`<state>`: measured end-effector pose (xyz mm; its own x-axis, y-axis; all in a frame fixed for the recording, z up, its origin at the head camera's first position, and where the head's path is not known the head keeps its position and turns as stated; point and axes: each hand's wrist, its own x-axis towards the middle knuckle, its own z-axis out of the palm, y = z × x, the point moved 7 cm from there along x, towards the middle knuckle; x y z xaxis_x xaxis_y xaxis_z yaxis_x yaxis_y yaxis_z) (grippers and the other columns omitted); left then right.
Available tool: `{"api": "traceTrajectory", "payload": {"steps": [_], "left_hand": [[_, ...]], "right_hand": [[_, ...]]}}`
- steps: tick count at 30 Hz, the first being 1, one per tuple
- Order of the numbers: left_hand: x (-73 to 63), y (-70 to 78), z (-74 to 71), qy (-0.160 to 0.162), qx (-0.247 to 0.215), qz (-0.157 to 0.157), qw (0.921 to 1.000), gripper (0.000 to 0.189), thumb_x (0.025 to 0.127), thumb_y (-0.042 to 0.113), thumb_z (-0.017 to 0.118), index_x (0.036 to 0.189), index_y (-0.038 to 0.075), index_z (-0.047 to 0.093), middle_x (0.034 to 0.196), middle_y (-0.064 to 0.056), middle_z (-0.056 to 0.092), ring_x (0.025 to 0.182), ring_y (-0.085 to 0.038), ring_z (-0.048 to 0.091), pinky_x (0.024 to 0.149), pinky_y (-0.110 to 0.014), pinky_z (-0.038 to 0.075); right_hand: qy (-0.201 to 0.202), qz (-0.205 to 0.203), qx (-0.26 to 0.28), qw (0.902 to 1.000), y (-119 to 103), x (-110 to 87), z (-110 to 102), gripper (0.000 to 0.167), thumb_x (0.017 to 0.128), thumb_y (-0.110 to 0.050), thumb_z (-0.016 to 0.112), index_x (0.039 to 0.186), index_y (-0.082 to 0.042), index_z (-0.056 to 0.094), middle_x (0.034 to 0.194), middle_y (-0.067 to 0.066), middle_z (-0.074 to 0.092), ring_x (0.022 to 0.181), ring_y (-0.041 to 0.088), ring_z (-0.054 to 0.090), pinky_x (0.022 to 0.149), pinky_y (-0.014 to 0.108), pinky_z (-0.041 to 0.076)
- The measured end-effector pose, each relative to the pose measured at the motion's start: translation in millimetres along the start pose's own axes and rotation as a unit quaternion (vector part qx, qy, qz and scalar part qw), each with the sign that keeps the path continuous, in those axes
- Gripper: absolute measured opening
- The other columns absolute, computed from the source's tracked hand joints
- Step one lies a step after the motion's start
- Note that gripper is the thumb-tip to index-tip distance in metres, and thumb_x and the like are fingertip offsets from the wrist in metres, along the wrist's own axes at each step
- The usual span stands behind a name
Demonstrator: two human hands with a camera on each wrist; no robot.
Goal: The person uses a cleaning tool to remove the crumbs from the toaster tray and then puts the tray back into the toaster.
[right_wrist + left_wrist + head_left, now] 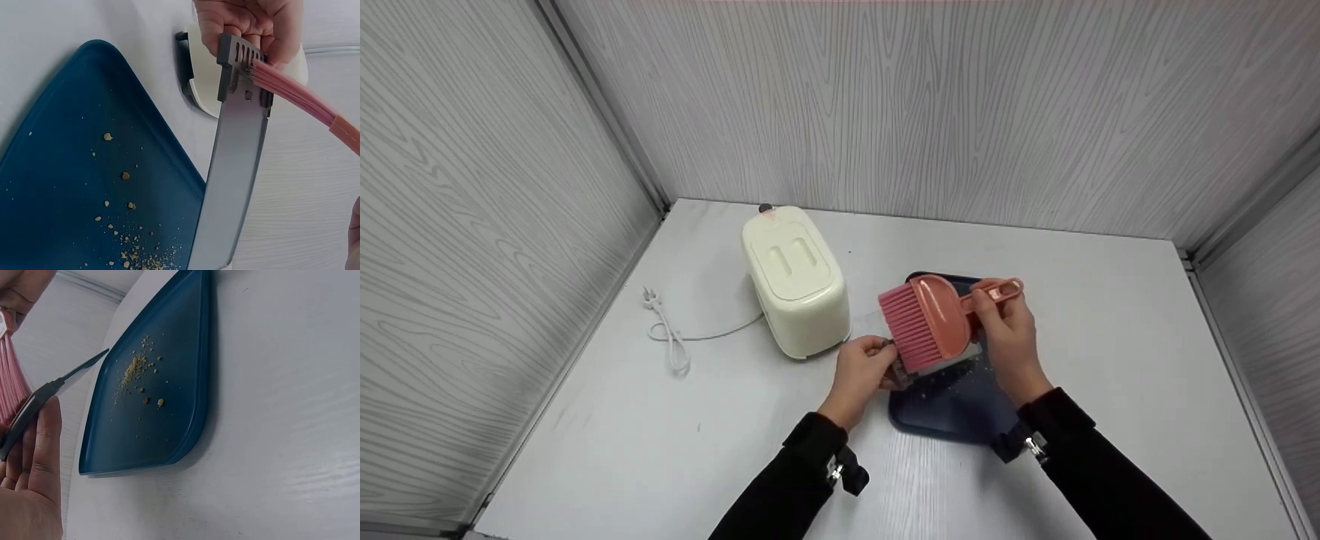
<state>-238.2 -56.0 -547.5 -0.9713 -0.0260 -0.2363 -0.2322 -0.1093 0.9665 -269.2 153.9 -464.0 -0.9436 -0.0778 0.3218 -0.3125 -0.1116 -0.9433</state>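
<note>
The left hand (861, 369) pinches the grey slotted end of a crumb tray (232, 163), a long flat metal plate tilted above a dark blue serving tray (952, 420). In the right hand (1011, 341) is the handle of an orange hand brush (946, 313). Its pink bristles (289, 93) touch the slotted end of the crumb tray, close to the left fingers. Yellow-brown crumbs (135, 370) lie scattered on the blue tray, most of them in one small heap. From the head view, the brush covers much of the crumb tray.
A cream toaster (799, 274) with a lid stands left of the blue tray, behind the left hand. Its white cord ends in a plug (651, 298) on the left of the white table (607, 442). Wood-grain panels (900, 105) enclose the table's back and sides.
</note>
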Motion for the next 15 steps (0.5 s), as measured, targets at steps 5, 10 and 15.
{"api": "traceTrajectory", "payload": {"steps": [5, 10, 15], "left_hand": [[-0.5, -0.5, -1.7, -0.005, -0.004, 0.005, 1.0, 0.018, 0.094, 0.011, 0.065, 0.103, -0.003, 0.071, 0.083, -0.008, 0.072, 0.062, -0.014, 0.067, 0.058, -0.03, 0.062], [-1.3, 0.4, -2.4, -0.004, -0.006, 0.01, 0.9999, 0.019, 0.095, 0.011, 0.065, 0.103, -0.004, 0.071, 0.085, -0.012, 0.073, 0.062, -0.014, 0.066, 0.058, -0.03, 0.061], [-3.0, 1.9, -3.1, 0.001, -0.002, 0.007, 1.0, 0.02, 0.094, 0.01, 0.064, 0.106, -0.005, 0.07, 0.089, -0.016, 0.073, 0.062, -0.013, 0.066, 0.058, -0.03, 0.061]], "right_hand": [[0.001, 0.007, 0.004, 1.0, 5.0, 1.4, -1.6, 0.025, 0.108, -0.021, 0.052, 0.12, 0.001, 0.051, 0.091, 0.016, 0.067, 0.064, 0.015, 0.057, 0.053, 0.028, 0.047], [0.0, 0.006, -0.024, 0.9997, 8.1, 1.5, -5.0, 0.024, 0.109, -0.018, 0.05, 0.12, 0.004, 0.05, 0.089, 0.018, 0.066, 0.063, 0.015, 0.056, 0.053, 0.027, 0.047], [0.007, 0.016, -0.055, 0.9983, 9.7, 0.2, -8.0, 0.024, 0.109, -0.021, 0.051, 0.119, 0.0, 0.052, 0.092, 0.021, 0.067, 0.065, 0.015, 0.061, 0.054, 0.026, 0.051]]}}
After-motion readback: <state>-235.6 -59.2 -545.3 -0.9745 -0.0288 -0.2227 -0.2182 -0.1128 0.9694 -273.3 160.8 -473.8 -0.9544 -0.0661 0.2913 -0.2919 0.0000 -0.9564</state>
